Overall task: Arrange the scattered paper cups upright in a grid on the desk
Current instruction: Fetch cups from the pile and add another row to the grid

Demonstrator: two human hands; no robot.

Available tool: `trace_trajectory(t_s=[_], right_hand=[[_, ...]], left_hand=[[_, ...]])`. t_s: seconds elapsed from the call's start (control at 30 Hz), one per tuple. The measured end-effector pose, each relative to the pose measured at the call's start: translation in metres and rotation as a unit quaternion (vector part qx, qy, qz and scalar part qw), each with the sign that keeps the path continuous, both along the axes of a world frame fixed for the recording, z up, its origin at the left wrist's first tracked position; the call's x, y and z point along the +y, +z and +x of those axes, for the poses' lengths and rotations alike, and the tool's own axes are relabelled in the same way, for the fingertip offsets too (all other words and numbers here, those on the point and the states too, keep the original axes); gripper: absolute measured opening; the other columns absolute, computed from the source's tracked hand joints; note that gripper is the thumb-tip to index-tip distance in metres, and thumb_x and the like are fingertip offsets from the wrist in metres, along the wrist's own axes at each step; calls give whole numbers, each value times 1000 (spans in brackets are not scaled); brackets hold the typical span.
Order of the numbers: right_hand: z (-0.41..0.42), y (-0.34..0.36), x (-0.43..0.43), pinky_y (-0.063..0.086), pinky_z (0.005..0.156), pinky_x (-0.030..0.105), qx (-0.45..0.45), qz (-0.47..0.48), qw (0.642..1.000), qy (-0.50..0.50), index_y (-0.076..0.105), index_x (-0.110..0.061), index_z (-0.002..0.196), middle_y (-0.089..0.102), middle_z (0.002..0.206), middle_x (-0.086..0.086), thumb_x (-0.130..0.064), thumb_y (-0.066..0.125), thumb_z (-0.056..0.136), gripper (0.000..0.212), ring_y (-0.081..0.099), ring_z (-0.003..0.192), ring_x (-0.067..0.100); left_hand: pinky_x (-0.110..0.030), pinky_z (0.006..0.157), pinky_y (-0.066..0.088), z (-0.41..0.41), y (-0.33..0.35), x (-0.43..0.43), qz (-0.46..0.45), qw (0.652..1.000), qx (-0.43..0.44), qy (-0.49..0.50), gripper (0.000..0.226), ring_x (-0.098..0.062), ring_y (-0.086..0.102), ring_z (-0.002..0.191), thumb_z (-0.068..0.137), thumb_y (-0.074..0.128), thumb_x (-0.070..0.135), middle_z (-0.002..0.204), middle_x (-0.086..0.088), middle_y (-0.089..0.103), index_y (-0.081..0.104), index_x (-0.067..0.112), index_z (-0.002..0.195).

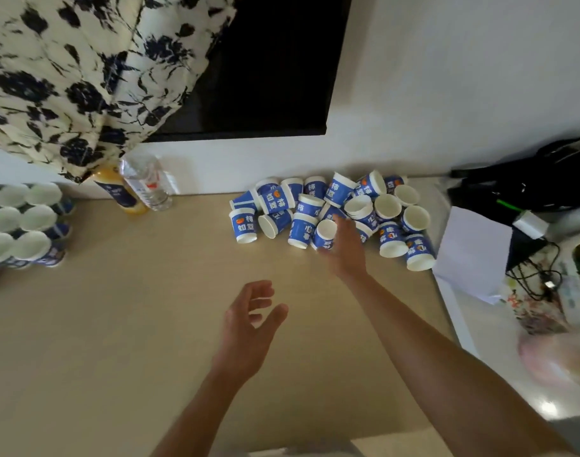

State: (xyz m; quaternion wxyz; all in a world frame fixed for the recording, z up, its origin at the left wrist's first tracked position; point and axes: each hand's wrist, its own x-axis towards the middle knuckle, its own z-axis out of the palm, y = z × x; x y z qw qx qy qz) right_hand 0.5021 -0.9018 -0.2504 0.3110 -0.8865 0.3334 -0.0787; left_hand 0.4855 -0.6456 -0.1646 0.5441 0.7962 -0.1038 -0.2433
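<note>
A: Left side of desk (133, 308)?
B: Upright cups in grid (21, 222), mouths up, rows touching. Juice bottle (117, 192) and water bottle (148, 184) behind, by the wall.
A: Hands?
B: Left hand (249, 328) mid-desk, grip released, nothing in it. Right hand (343, 249) at the scattered cup pile (331, 212), fingers against one tipped cup (324, 235); can't tell if the grip has closed. White paper (473, 255) at far right.

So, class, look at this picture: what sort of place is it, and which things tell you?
Probably a room in a home or hotel: a dark wall-mounted screen above a beige desk, a floral curtain, drink bottles and a bag with cables beside the paper cups.
</note>
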Motion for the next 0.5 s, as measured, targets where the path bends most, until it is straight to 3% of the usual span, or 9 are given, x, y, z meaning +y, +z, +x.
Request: trace_trajectory(t_s=[0.2,0.27,0.37,0.5], right_hand=[[30,-25,-28,42,106,48,125,-140,970,155,30,-12,152,40,151,11,-21,78,82,86,34,143,32],[28,-34,-31,43,104,48,140,-169,961,168,28,-14,153,41,150,10,-18,77,84,85,37,141,31],[21,-44,-31,47,99,50,140,-204,955,162,32,-17,151,49,141,10,-13,77,81,83,44,134,33],[9,-46,-28,48,94,46,122,-175,965,150,46,-20,137,52,134,5,-9,70,86,58,51,126,29]], left_hand=[[-36,87,57,-11,-3,-2,27,999,-10,39,30,-3,67,101,87,77,27,109,19,69,61,34,111],[-37,86,58,-14,-3,-2,31,998,-10,51,31,-3,67,100,84,77,33,108,23,69,61,34,111],[-38,87,58,-16,-4,-1,42,997,-11,59,32,-3,68,99,86,77,25,107,27,67,61,32,113],[-34,85,57,-16,-3,-3,49,997,-13,51,33,-3,67,100,83,75,35,109,25,67,61,33,113]])
